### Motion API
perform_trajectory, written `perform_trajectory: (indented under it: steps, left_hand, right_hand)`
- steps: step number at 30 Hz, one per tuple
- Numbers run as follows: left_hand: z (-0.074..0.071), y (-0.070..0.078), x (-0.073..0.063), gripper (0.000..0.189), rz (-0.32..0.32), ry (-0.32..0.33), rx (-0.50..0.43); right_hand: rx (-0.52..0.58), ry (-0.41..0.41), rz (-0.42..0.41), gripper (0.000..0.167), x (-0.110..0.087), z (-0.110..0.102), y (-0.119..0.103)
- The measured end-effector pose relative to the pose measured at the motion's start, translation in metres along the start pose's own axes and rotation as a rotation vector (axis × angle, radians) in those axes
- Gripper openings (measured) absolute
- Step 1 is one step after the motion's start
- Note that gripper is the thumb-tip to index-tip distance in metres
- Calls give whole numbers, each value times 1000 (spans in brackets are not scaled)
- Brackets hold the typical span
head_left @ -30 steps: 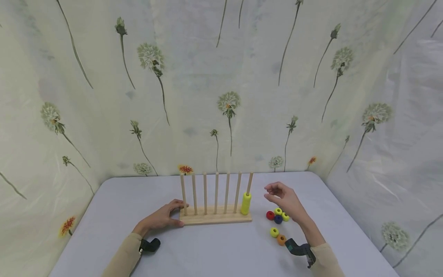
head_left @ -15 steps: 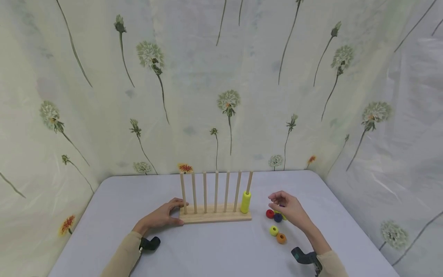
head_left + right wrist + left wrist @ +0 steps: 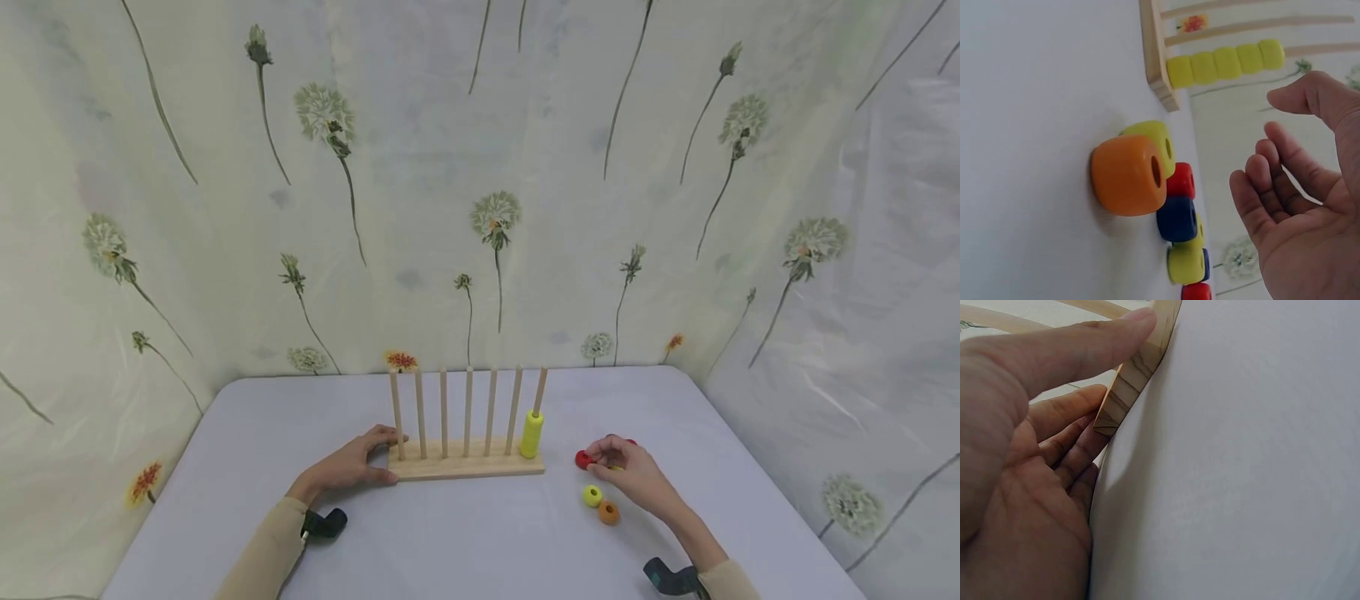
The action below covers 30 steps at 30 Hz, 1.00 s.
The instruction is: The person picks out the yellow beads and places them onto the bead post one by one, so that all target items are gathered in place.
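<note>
At the left end of a wooden peg stand (image 3: 465,470), my left hand (image 3: 347,463) holds the base, its thumb on the front edge and its fingers behind. The left wrist view shows the thumb (image 3: 1116,340) lying along the wood. Yellow beads (image 3: 532,435) are stacked on the rightmost peg. My right hand (image 3: 633,479) hovers over loose beads right of the stand, fingers loosely bent, thumb apart, nothing between them. A red bead (image 3: 582,459) shows by its fingertips. In the head view the hand hides a blue bead (image 3: 1177,219) and several others.
Nearer the front lie a yellow bead (image 3: 592,496) and an orange bead (image 3: 609,512), side by side. The other pegs (image 3: 468,414) of the stand carry no beads. A flower-printed curtain (image 3: 420,208) rises behind the white table (image 3: 465,542).
My right hand has come down and slightly right, from above the beads to just over them, covering most of the cluster. My left hand stays on the stand.
</note>
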<state>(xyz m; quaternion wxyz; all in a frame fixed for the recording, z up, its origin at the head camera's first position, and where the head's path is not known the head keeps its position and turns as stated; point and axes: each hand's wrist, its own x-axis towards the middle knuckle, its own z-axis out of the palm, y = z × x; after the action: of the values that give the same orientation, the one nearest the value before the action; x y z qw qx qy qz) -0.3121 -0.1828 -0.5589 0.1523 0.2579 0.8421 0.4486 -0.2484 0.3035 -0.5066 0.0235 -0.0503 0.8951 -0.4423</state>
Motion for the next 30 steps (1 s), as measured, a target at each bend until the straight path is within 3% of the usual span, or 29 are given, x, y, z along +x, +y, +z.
perform_trajectory:
  steps: [16,30]
  left_hand:
    - [-1,3,2,67,-12,7,6]
    - [2,6,-2,70,-34,11,-2]
  right_hand:
    - [-5,4,113,33,-14,14,20]
    - [24,-2,121,39,-19,20,30]
